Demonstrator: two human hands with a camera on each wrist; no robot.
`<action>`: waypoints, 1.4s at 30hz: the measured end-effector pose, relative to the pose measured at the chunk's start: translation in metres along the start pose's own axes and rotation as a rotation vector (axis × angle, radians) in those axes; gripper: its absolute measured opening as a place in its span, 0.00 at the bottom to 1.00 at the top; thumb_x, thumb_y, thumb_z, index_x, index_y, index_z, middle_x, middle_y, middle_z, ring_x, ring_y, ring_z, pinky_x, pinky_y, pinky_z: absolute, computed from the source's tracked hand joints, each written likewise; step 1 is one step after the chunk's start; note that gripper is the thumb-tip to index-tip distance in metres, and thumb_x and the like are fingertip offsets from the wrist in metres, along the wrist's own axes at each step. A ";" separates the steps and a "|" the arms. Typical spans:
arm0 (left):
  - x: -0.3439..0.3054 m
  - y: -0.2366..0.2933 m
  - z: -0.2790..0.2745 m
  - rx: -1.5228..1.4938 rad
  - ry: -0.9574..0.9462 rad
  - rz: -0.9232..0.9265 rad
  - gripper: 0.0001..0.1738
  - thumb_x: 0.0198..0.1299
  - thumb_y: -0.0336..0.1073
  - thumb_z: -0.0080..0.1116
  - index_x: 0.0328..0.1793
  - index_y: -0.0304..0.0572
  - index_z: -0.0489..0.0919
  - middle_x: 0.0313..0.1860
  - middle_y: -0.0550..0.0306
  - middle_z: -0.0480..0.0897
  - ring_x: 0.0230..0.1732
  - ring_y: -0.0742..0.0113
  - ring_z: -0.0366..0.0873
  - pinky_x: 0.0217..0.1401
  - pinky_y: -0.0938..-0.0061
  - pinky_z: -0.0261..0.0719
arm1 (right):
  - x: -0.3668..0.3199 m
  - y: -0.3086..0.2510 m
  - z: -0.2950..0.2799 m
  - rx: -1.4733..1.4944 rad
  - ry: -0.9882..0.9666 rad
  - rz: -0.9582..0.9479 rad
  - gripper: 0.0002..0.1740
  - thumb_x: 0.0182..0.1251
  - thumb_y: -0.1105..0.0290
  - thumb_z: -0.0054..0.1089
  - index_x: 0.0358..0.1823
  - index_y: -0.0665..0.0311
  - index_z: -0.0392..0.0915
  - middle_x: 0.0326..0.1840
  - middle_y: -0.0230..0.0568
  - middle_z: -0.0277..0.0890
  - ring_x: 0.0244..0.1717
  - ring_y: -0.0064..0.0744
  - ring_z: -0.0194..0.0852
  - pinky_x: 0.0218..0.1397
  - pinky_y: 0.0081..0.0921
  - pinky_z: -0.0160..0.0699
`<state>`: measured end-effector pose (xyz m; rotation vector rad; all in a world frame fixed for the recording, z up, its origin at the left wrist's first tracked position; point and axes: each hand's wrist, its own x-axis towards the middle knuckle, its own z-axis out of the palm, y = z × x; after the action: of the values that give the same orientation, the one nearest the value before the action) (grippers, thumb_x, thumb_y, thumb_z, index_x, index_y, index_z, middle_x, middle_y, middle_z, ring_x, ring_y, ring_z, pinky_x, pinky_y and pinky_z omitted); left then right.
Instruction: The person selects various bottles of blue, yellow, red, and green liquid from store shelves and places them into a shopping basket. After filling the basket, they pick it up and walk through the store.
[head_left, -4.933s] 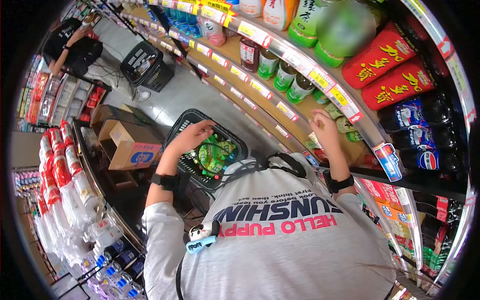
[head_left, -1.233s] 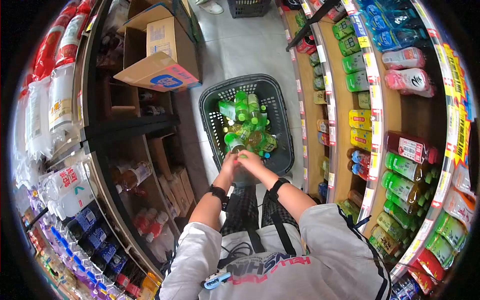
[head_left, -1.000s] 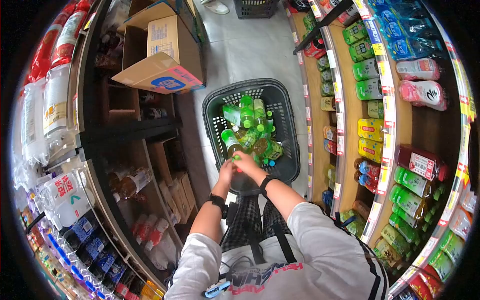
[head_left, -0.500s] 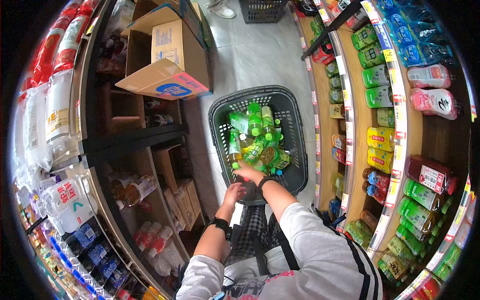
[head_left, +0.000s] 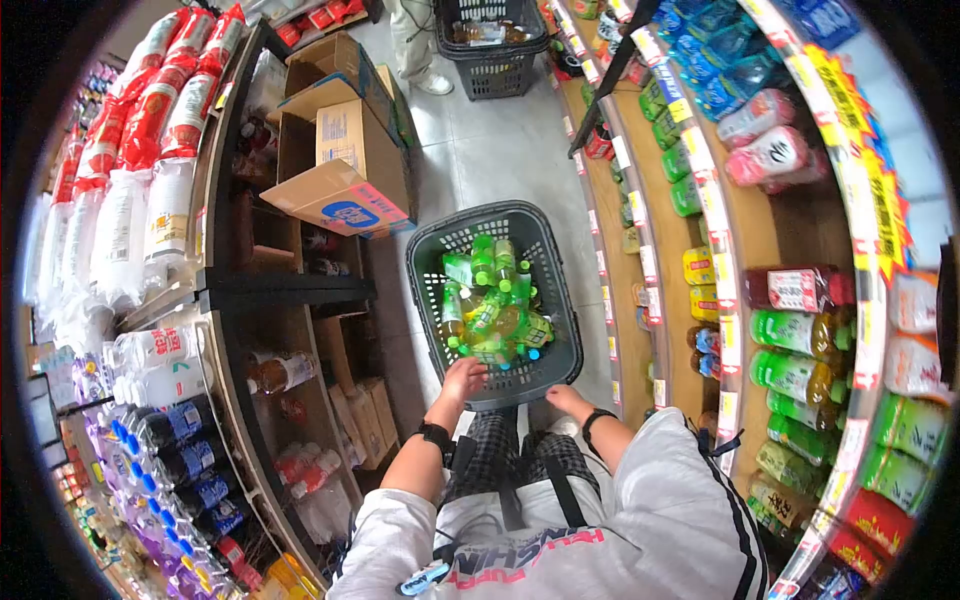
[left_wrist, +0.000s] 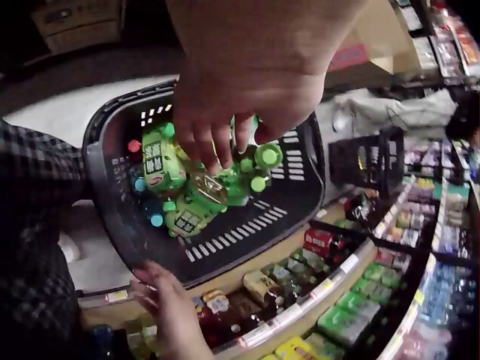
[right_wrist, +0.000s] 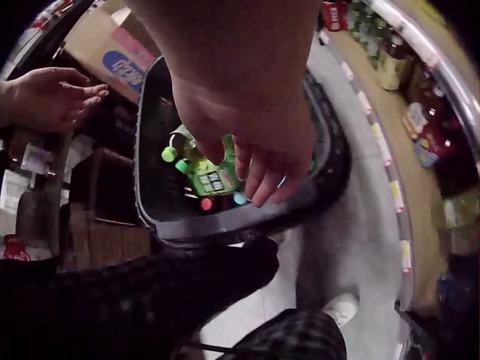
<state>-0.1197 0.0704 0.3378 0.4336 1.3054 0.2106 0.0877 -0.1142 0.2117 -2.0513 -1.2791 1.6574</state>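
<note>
A dark grey shopping basket sits on the floor in front of my legs. Green-capped drink bottles lie heaped inside it, some with green labels. My left hand hovers by the basket's near left corner, fingers loosely bent and holding nothing. My right hand is at the near right corner, also holding nothing. In the left wrist view, the left hand overlaps the bottles, and the right hand appears near the rim. The right wrist view shows the right hand with fingers hanging down over the basket.
Drink shelves line the right side. To the left are a dark rack and an open cardboard box. Farther along the aisle, another basket stands beside a person's leg.
Earlier the hands were raised apart, then came together on a green-capped bottle over the basket. That bottle now lies inside on the left; the hands have let go and drawn apart toward the near rim.
</note>
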 end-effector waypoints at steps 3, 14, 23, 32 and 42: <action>-0.018 -0.009 0.033 0.146 -0.026 0.058 0.17 0.58 0.43 0.44 0.49 0.44 0.68 0.39 0.56 0.77 0.33 0.69 0.75 0.33 0.76 0.69 | -0.052 0.062 0.005 0.218 0.087 0.206 0.15 0.52 0.63 0.48 0.35 0.65 0.76 0.32 0.46 0.76 0.32 0.40 0.74 0.36 0.33 0.71; -0.179 -0.069 0.154 1.171 -0.697 0.598 0.22 0.56 0.39 0.46 0.55 0.36 0.66 0.49 0.51 0.73 0.50 0.62 0.69 0.52 0.73 0.68 | -0.271 0.106 -0.019 0.836 0.345 0.224 0.09 0.56 0.64 0.48 0.33 0.61 0.72 0.25 0.32 0.71 0.25 0.25 0.69 0.24 0.24 0.68; -0.271 -0.088 0.283 1.088 -0.928 0.577 0.19 0.58 0.39 0.42 0.54 0.41 0.67 0.44 0.57 0.75 0.47 0.67 0.73 0.49 0.74 0.67 | -0.344 0.108 -0.038 0.267 0.775 -0.080 0.12 0.54 0.64 0.49 0.32 0.65 0.72 0.30 0.49 0.74 0.33 0.46 0.73 0.35 0.37 0.68; -0.294 -0.145 0.325 0.874 -0.901 0.308 0.17 0.59 0.41 0.39 0.51 0.44 0.68 0.43 0.59 0.77 0.43 0.69 0.75 0.45 0.76 0.68 | -0.422 0.084 -0.035 0.031 0.689 0.008 0.14 0.56 0.61 0.49 0.39 0.60 0.74 0.31 0.46 0.75 0.32 0.37 0.74 0.35 0.31 0.70; -0.267 -0.137 0.318 0.716 -0.821 0.186 0.14 0.59 0.41 0.40 0.47 0.45 0.71 0.40 0.57 0.78 0.39 0.69 0.76 0.42 0.76 0.70 | -0.443 0.040 -0.060 0.029 0.664 0.116 0.14 0.53 0.61 0.48 0.35 0.63 0.73 0.33 0.51 0.73 0.35 0.48 0.72 0.36 0.40 0.68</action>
<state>0.1044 -0.2173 0.5787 1.1150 0.4870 -0.2816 0.1631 -0.4375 0.5136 -2.3896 -0.9072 0.8752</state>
